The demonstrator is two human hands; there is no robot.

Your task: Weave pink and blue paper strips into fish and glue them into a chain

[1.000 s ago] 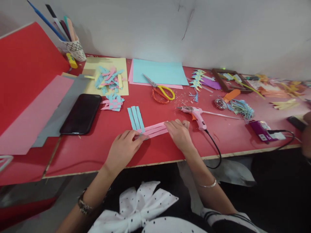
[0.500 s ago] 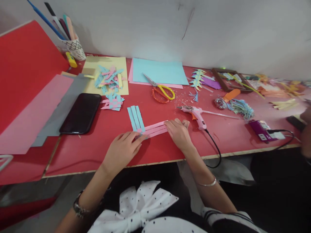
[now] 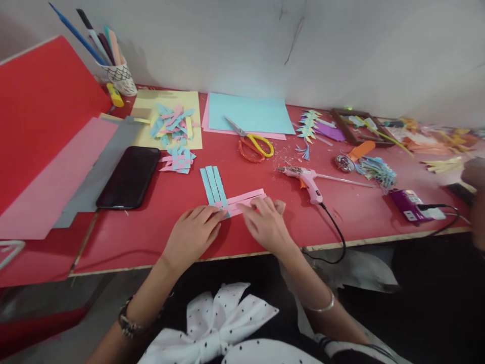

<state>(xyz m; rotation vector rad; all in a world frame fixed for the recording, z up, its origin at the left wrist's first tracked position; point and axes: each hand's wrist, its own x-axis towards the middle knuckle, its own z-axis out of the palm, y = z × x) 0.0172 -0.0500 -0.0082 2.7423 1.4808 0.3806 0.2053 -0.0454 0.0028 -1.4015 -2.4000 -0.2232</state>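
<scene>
Three blue paper strips (image 3: 213, 184) stand upright on the red table and cross pink paper strips (image 3: 246, 195) in a small woven corner. At that corner, the fingers of my left hand (image 3: 191, 230) are closed together and pinch the edge of the strips, partly hiding the weave. My right hand (image 3: 267, 225) lies over the pink strips. Its fingers are curled, with the index finger and thumb close to the woven corner on the lower strips. The free end of the top pink strip shows beyond the fingers.
A pink glue gun (image 3: 308, 182) lies right of my hands, its cord over the table edge. Scissors (image 3: 252, 144) lie behind. A phone (image 3: 129, 177) and paper scraps (image 3: 174, 124) are left. A purple power adapter (image 3: 411, 205) and another person's hand (image 3: 473, 174) are far right.
My right hand has moved left along the pink strips, from their far ends toward the woven corner. My left hand stays at the corner. The view has shifted slightly.
</scene>
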